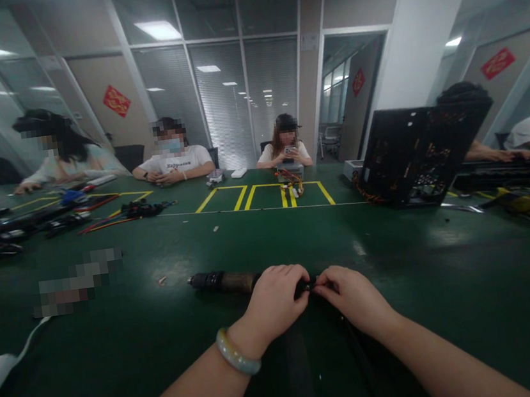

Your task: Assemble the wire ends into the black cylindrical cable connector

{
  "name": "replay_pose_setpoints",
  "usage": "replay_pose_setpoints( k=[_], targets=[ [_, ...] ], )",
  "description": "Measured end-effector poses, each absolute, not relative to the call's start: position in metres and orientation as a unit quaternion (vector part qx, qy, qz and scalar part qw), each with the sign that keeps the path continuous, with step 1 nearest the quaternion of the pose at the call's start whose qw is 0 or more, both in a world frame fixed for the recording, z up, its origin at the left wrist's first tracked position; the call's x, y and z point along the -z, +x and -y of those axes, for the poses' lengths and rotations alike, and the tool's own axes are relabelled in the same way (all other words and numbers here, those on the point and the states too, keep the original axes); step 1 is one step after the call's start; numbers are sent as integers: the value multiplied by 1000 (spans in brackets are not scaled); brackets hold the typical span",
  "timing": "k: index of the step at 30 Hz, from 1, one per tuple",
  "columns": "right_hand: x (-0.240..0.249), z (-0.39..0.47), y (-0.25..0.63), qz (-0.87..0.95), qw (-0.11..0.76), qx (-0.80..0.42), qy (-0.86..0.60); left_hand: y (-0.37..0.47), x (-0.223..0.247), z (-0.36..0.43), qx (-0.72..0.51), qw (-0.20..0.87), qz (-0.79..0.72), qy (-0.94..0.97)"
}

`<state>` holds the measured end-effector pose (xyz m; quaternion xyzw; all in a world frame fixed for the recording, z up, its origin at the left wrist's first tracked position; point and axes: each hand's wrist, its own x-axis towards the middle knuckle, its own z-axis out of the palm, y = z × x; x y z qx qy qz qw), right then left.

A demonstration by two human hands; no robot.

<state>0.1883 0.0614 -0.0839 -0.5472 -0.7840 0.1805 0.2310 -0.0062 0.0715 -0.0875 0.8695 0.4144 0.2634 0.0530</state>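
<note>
An electric screwdriver (229, 282) with a black nose and a brownish body lies crosswise on the green table, its tip pointing left. My left hand (277, 297), with a pale bangle at the wrist, is closed around its right end. Fingertips of my right hand (351, 294) are pinched together right beside the left fingers. A small shiny part (309, 287) shows between the two hands; the fingers hide most of it. Below my right hand, a dark cord-like strip (355, 342) runs toward the near edge.
A black computer case (402, 156) stands at the back right. Cables (138, 209) and dark parts lie at the back left. Yellow tape outlines (263, 186) mark the far tabletop. Several people sit around the table. A blurred-out object (80, 284) with a white cord lies left.
</note>
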Motion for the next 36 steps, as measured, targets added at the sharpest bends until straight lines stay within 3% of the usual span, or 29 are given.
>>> replay_pose_setpoints(
  k=[36],
  targets=[
    [87, -62, 189, 785, 240, -174, -544, -6, 87, -71, -268, 53, -412, 869]
  ],
)
